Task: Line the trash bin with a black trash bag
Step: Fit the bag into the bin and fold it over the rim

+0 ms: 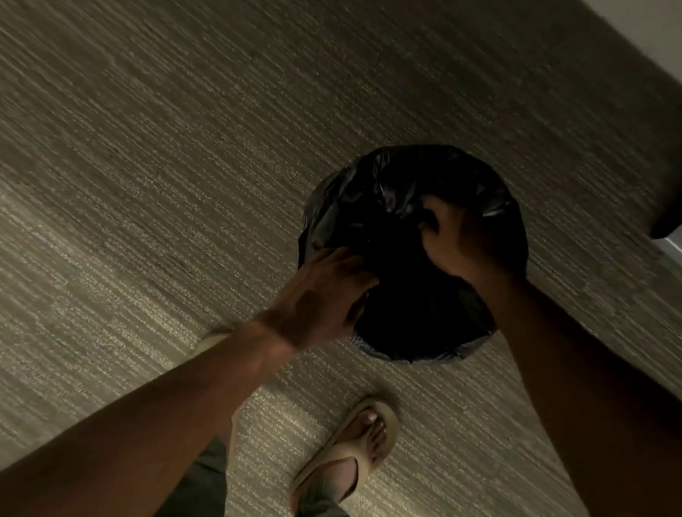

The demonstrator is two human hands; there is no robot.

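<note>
Trash bag point(379, 201), black, already draped over the round bin standing on the carpet point(117, 173); the bin itself is hidden. Left hand point(323, 296) pinches film at the near-left rim; right hand point(465, 239) presses inside, fingers curled into plastic. Seating the liner likely remains.

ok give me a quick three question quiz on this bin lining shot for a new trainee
1. True or false: the black trash bag already covers the top of the round trash bin.
2. Which hand is at the near-left edge of the bin? A) left hand B) right hand C) neither
3. Fill in: the bin stands on a ____ floor.

Key
1. True. Black plastic is draped over the whole top and down the sides.
2. A. The left hand's fingers curl on the plastic there, while the right hand presses in from the far right side.
3. Carpeted.
</note>
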